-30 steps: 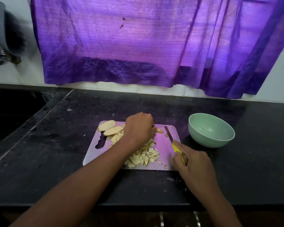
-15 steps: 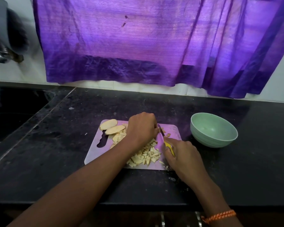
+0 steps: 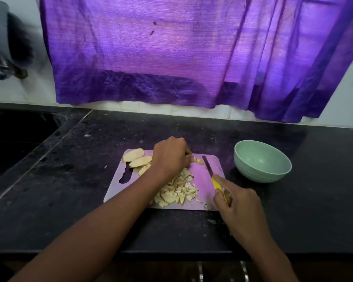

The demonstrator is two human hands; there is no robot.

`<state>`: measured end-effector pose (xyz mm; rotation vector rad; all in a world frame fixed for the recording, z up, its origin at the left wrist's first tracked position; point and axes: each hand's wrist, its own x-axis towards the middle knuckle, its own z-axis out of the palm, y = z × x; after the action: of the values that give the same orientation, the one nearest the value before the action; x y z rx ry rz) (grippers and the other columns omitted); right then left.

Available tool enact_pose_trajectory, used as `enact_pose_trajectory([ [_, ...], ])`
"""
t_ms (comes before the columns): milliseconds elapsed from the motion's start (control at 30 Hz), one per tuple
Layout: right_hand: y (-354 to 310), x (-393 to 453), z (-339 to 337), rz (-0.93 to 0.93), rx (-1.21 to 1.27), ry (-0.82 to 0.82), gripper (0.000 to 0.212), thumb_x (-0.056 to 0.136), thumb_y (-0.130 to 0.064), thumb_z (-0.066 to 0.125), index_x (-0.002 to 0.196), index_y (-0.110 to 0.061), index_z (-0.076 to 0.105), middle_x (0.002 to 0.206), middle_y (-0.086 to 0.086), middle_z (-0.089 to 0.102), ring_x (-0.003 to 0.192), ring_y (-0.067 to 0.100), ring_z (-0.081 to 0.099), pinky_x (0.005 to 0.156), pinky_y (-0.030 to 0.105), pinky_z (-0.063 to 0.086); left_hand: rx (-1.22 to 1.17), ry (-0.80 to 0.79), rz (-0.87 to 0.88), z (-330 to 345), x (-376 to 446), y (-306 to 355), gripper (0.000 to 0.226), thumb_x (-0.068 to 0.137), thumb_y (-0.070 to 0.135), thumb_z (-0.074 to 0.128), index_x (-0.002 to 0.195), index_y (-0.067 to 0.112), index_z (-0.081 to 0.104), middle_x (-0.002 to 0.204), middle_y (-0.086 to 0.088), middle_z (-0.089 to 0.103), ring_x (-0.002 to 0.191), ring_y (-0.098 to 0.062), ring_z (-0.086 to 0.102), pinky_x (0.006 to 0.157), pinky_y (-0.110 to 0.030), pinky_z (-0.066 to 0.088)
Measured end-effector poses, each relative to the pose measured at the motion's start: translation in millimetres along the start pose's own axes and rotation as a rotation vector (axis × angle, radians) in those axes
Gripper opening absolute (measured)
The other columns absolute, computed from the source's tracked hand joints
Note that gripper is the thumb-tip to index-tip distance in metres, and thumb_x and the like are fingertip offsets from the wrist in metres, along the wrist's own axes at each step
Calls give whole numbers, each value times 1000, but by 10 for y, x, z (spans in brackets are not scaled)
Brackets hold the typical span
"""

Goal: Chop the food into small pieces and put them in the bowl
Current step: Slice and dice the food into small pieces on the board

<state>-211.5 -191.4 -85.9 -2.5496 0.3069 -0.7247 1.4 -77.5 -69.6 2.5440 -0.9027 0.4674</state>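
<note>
A pale cutting board [image 3: 202,180] lies on the black counter. On it are two long food slices [image 3: 138,158] at the back left and a heap of small chopped pieces [image 3: 179,192] near the front. My left hand [image 3: 169,157] has its fingers curled down over food at the board's back; what it grips is mostly hidden, with a few bits [image 3: 198,160] showing beside it. My right hand [image 3: 238,204] grips the yellow handle of a knife [image 3: 212,174], blade pointing away, right of the left hand. The green bowl [image 3: 281,174] right of the board looks empty.
A sink recess [image 3: 18,139] is sunk into the counter at the left. A purple curtain [image 3: 181,53] hangs over the back wall. A blurred dark object [image 3: 6,45] is at the upper left. The counter's front edge [image 3: 171,253] runs below my forearms.
My right hand has drawn the knife back to the right, away from the left hand, after bringing it up against that hand half a second ago. The left hand stays in place.
</note>
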Motion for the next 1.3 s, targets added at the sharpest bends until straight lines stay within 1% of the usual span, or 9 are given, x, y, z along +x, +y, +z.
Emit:
enact_pose_trajectory([
  [100, -31, 107, 38, -2, 5, 14, 45, 94, -27, 59, 138, -33, 64, 58, -3, 55, 55, 17, 52, 59, 39, 53, -29, 16, -49, -57, 24, -61, 12, 94, 31, 75, 91, 35, 86, 83, 13, 79, 76, -13, 71, 65, -30, 55],
  [267, -74, 360, 179, -49, -86, -63, 49, 89, -40, 49, 136, -33, 63, 62, 4, 53, 62, 31, 57, 60, 43, 52, -37, -11, -59, -59, 37, -109, 9, 96, 36, 76, 99, 34, 85, 89, 12, 79, 80, -13, 71, 66, -30, 51],
  [600, -26, 411, 237, -111, -137, -82, 36, 99, -42, 54, 132, -34, 65, 86, 5, 72, 81, 29, 67, 68, 42, 55, -28, -31, -26, 7, 2, -61, 15, 96, 38, 75, 106, 32, 85, 87, 11, 79, 76, -11, 68, 68, -34, 61],
  [733, -82, 431, 232, -108, -155, -113, 30, 100, -39, 51, 125, -31, 67, 70, -3, 57, 72, 23, 59, 65, 40, 52, -30, -40, -39, 16, -3, -39, 17, 92, 45, 78, 99, 31, 85, 81, 12, 76, 73, -8, 67, 66, -31, 59],
  [833, -81, 396, 203, -89, -127, -130, 33, 99, -39, 54, 129, -31, 67, 57, -5, 40, 63, 20, 50, 64, 39, 50, -3, -24, -54, 28, 3, -6, 18, 92, 46, 80, 96, 29, 85, 78, 11, 74, 73, -9, 67, 69, -34, 61],
  [900, -48, 319, 157, -78, -88, -136, 36, 99, -38, 56, 133, -31, 66, 54, -6, 37, 59, 17, 46, 62, 39, 48, 3, -27, -63, 26, 11, 4, 17, 92, 45, 80, 94, 29, 84, 77, 11, 73, 73, -9, 67, 69, -35, 61],
  [1067, 62, 53, 19, -71, 36, -133, 40, 97, -37, 57, 136, -35, 65, 53, -9, 44, 51, 9, 44, 56, 33, 44, -8, -37, -45, 13, 7, -10, 13, 92, 42, 81, 93, 29, 85, 77, 12, 74, 72, -8, 66, 70, -35, 62],
  [1167, 167, 54, -28, -53, 132, -28, 40, 97, -38, 55, 135, -37, 66, 65, 0, 65, 58, 12, 59, 59, 36, 54, -21, -65, -14, -30, 18, -55, 12, 93, 40, 78, 95, 30, 85, 81, 14, 75, 73, -7, 66, 67, -32, 59],
  [1300, 290, 216, -54, -28, -42, 105, 33, 98, -28, 61, 130, -34, 66, 77, 0, 71, 72, 21, 66, 67, 42, 56, -29, -81, 10, -91, 23, -111, 12, 94, 39, 75, 94, 32, 84, 84, 16, 76, 74, -7, 66, 58, -26, 45],
])
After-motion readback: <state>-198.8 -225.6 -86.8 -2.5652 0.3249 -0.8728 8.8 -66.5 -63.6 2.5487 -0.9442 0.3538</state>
